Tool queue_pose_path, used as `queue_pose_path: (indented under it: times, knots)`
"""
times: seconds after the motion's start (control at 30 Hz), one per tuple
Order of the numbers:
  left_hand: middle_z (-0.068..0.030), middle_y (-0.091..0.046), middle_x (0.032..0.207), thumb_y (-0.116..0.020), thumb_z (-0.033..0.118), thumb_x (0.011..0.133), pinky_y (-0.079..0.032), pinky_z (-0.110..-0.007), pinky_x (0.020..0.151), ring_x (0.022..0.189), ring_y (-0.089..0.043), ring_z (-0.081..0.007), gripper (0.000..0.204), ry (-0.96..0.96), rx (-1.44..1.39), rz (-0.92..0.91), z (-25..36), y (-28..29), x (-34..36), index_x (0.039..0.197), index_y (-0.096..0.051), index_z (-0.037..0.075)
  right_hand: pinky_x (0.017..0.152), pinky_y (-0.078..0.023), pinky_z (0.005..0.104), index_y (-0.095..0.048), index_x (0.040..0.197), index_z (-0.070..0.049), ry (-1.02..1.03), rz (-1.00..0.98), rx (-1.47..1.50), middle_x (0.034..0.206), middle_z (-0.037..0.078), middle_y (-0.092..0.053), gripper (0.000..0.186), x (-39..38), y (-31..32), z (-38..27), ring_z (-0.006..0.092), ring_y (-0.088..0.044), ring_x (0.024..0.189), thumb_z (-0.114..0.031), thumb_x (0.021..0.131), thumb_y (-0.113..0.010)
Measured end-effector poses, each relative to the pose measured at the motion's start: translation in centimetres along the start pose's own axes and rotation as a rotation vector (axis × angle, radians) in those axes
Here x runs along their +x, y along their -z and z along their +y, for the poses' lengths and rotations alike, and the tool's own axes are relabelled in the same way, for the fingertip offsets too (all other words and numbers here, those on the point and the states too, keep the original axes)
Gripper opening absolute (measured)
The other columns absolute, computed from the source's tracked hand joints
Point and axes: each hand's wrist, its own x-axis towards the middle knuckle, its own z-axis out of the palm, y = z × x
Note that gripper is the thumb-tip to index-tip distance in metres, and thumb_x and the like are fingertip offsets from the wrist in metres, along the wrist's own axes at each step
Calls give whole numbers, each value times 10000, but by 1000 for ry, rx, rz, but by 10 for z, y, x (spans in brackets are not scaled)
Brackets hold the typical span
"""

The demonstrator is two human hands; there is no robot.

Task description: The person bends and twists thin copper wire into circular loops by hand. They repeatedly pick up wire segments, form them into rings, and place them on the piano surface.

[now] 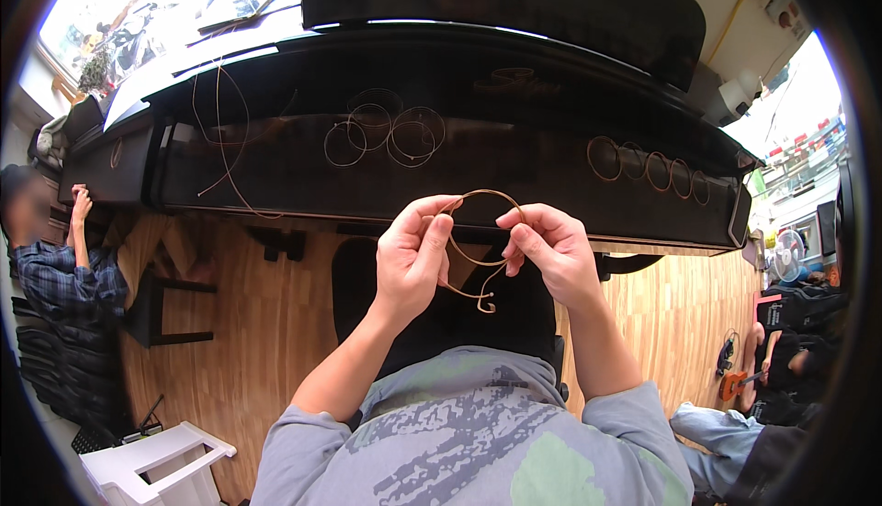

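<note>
My left hand (pixel 413 258) and my right hand (pixel 542 253) both pinch a coiled bronze-coloured string (pixel 487 192) in front of the black piano (pixel 542 161), fingers closed at either side of the loop. A loose end with a small tip dangles below the coil. On the piano's closed lid lie silvery coiled strings (pixel 413 125) at the middle, a row of several copper-coloured coils (pixel 657 166) at the right, and a loosely looped string (pixel 225 143) at the left.
A person in a plaid shirt (pixel 73 276) sits at the left beside a black stool (pixel 165 313). A white plastic object (pixel 129 465) stands at lower left. At the right are seated people (pixel 698 442), an orange instrument (pixel 732 385) and a fan (pixel 785 253).
</note>
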Motion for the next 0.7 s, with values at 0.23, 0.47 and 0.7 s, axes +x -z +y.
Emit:
queue_pose_path:
  times: [0.23,0.47,0.7]
  knots:
    - [-42,-661,880,-500,89,961,-321,-150,408,451,-418,-4,285,67,2,-118,12,13,3,1213,-556,-33,579,-483,175,-628,1136,-17,75,74,-44,742,-29,-578,260,2,2,8,25,-535,625,-194,956,-565]
    - [-56,-621,844,-454,264,980,-444,-193,549,660,-537,-62,365,40,24,-339,9,23,7,1159,-579,-29,509,-451,174,-616,1155,-16,91,88,-20,708,-25,-567,264,2,-1,6,22,-501,558,-185,963,-551]
    - [-53,-565,701,-379,313,1007,-484,-266,602,674,-601,-158,389,218,-368,-278,12,5,8,983,-592,-11,503,-442,182,-615,1155,-19,57,31,-4,715,-13,-574,237,1,-12,8,28,-498,564,-140,970,-531]
